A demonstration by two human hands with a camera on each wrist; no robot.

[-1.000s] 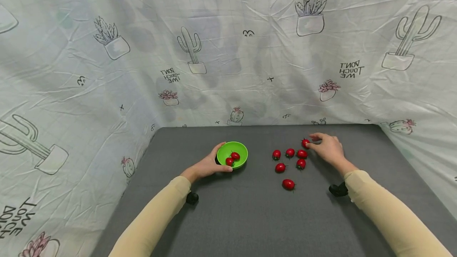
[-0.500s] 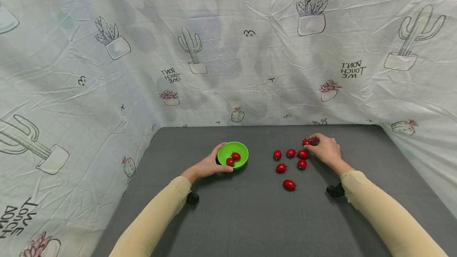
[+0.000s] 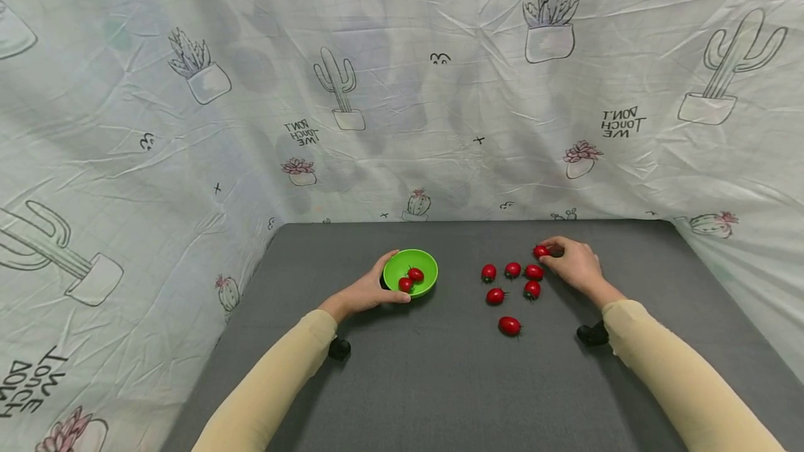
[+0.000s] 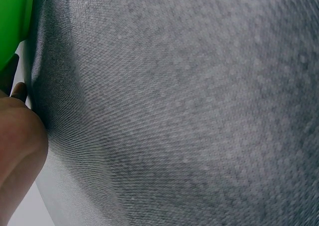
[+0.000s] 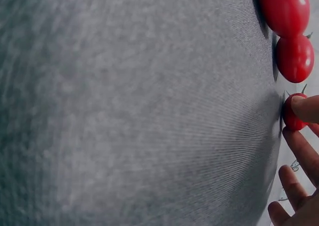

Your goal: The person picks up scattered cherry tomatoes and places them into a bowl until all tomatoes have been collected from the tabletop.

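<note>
On the left, my left hand (image 3: 367, 291) grips the green bowl (image 3: 410, 257), thumb along its near side and fingers round its far left side. Two cherry tomatoes (image 3: 415, 275) lie inside it. In the left wrist view only a slice of the bowl (image 4: 14, 17) shows at the left edge. To the right, my right hand (image 3: 576, 267) pinches a cherry tomato (image 3: 541, 252) between thumb and fingers, low over the table. The right wrist view shows the thumb overlapping this tomato (image 5: 289, 115), with the other fingers spread below it.
Several loose cherry tomatoes (image 3: 495, 296) lie between bowl and right hand, the closest one (image 3: 509, 326) nearest the person. They rest on a dark grey table (image 3: 440, 382). A white cloth (image 3: 389, 159) with cactus drawings hangs behind the table and along its sides.
My right hand has closed its thumb and fingers on the far cherry tomato, shifting only slightly. The left hand and bowl stay where they were.
</note>
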